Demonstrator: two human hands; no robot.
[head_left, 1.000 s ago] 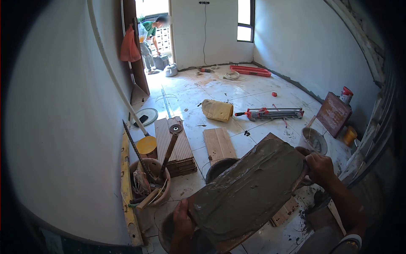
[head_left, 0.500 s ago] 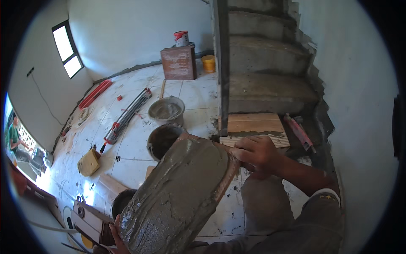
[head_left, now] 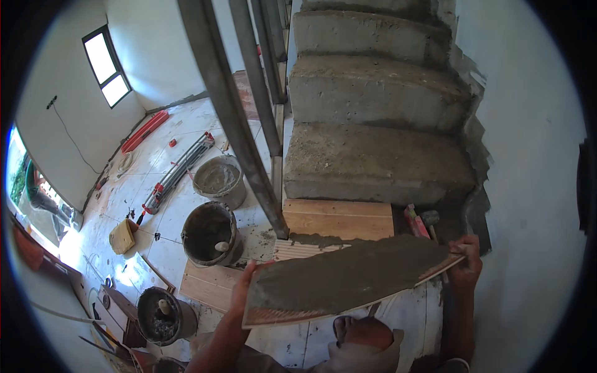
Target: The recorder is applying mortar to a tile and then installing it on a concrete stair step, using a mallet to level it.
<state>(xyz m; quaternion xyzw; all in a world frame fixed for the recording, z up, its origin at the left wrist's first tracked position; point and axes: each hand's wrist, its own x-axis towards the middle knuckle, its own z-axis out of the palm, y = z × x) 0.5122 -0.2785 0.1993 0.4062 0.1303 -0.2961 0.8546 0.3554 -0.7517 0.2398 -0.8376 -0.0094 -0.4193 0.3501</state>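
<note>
A long tile (head_left: 348, 273), its upper face spread with wet grey mortar, is held tilted across the front of the stairs. My left hand (head_left: 241, 291) grips its left end and my right hand (head_left: 467, 266) its right end, fingers closed over the edges. Bare ribbed tile back shows along the near edge. Just beyond it, a wood-look tile (head_left: 339, 217) lies at the foot of the concrete stairs (head_left: 379, 152), with mortar along its near edge. A red tool (head_left: 415, 222) and a mallet (head_left: 429, 217) lie beyond the tile's right end.
Metal railing posts (head_left: 239, 118) rise left of the stairs. On the white tiled floor stand a black bucket (head_left: 194, 248), a grey mortar bucket (head_left: 233, 194) and another bucket (head_left: 182, 326). A tile cutter (head_left: 180, 171) and yellow sponge (head_left: 121, 237) lie farther left. A person (head_left: 46, 202) shows outside the doorway.
The coated tile has swung from a steep slant to nearly crosswise and moved right, toward the stairs. My right hand has shifted right and down; my left hand has come up. The view has turned.
</note>
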